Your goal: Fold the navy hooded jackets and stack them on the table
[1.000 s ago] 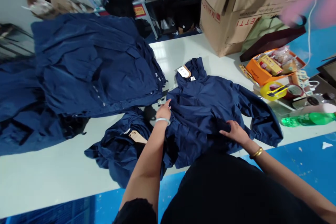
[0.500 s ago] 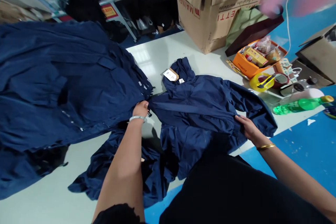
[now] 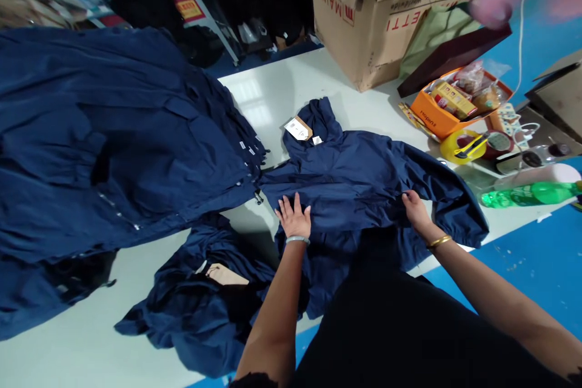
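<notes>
Left hand (image 3: 294, 216) open, fingers spread, palm flat on navy hooded jacket (image 3: 359, 179). Right hand (image 3: 416, 209) loosely curled, fingertips on the fabric. Hood (image 3: 316, 121) points away; long axis runs toward the person.

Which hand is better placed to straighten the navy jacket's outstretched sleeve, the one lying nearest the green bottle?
Right, probably. The right hand rests on the navy jacket right beside that sleeve, while the left hand lies flat on the jacket's other side, farther away.
</notes>
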Available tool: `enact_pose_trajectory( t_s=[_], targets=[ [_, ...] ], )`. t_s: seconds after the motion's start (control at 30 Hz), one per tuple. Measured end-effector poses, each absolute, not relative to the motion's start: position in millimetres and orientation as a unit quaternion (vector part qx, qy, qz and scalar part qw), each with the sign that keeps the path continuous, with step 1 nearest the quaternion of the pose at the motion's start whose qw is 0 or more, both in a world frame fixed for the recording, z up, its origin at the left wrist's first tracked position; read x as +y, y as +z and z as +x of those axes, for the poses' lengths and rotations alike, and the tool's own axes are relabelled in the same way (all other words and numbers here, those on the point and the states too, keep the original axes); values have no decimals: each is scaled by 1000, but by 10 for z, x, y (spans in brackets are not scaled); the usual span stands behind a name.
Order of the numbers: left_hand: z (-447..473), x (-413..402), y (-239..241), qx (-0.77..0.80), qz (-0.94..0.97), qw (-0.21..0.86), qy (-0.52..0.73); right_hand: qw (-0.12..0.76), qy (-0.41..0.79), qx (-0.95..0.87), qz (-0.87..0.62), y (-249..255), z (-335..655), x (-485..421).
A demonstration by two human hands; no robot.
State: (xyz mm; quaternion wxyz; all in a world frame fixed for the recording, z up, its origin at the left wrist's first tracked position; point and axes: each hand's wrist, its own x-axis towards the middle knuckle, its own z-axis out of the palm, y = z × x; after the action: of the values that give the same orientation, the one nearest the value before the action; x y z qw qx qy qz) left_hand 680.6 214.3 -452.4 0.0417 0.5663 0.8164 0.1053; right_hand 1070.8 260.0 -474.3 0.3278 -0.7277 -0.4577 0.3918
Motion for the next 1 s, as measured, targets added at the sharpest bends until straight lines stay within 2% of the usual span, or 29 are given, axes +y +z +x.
enact_pose_trajectory(
  t_s=[0.17, 0.23, 0.4, 0.5, 0.6, 0.77, 0.9, 1.0],
  targets=[
    [6637, 2311, -4526, 855, 509, 81, 57, 462, 282, -509, -669, -4636, 10593, 2851],
    [6628, 2400, -4428, 860, 501, 79, 51, 479, 262, -508, -667, -4656, 10597, 2998],
    [6717, 2574, -4274, 860, 504, 52, 53, 374, 339, -513, -694, -4823, 10643, 3233],
    [6741, 2642, -4338, 860, 502, 45, 73, 375, 335, -552, -665, -4881, 10612, 3259],
    [6691, 2676, -4483, 875, 475, 66, 73, 367, 315, -569, -665, -4895, 10553, 3316],
    [6541, 2669, -4574, 880, 466, 74, 56, 276, 264, -609, -695, -4763, 10473, 3356],
    [6584, 2599, -4441, 866, 489, 21, 106, 241, 138, -729, -626, -4528, 10328, 3155],
    [6688, 2551, -4422, 856, 507, 5, 102, 154, 128, -797, -570, -4526, 10146, 3025]
  ],
)
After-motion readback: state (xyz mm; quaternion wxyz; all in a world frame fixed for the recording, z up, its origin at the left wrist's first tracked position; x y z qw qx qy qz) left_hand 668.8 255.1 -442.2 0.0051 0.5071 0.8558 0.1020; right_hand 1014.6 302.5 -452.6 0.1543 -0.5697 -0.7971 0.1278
